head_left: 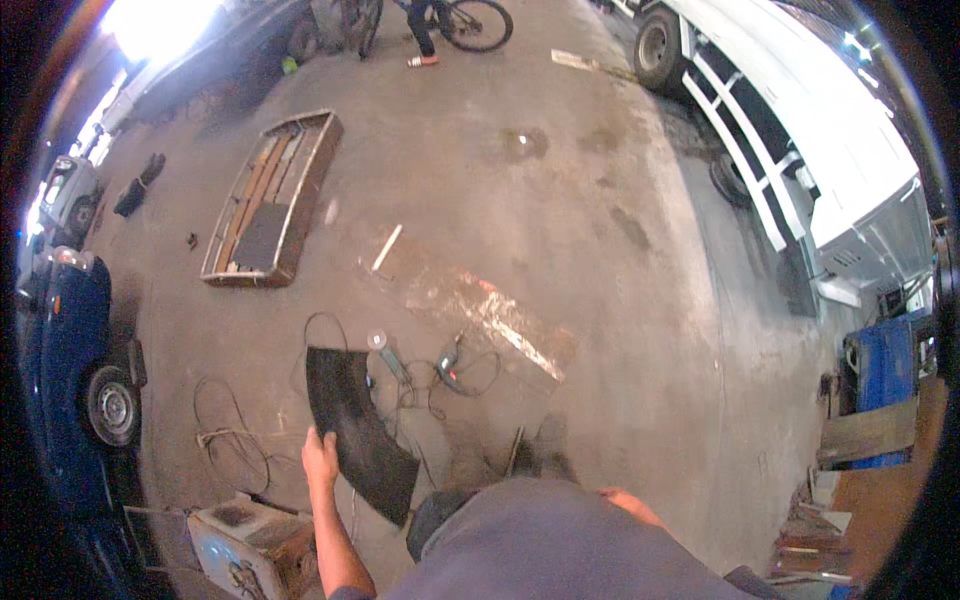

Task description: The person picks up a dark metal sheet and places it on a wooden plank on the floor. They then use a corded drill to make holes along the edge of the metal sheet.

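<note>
My left hand is closed on the left edge of a curved black sheet, with the thumb lying over its face. The sheet hangs in front of me at my left side, its lower corner near my leg. Beyond its right edge lies an angle grinder with a pale disc. A corded power drill rests on the floor to the right of the grinder. Only a bit of my right arm shows beside my dark shirt; the right hand is hidden.
A worn flat board lies ahead, and a metal frame holding planks is farther left. Cables loop over the floor beside a boxy machine. A blue vehicle stands left, a white truck right. Someone is by a bicycle.
</note>
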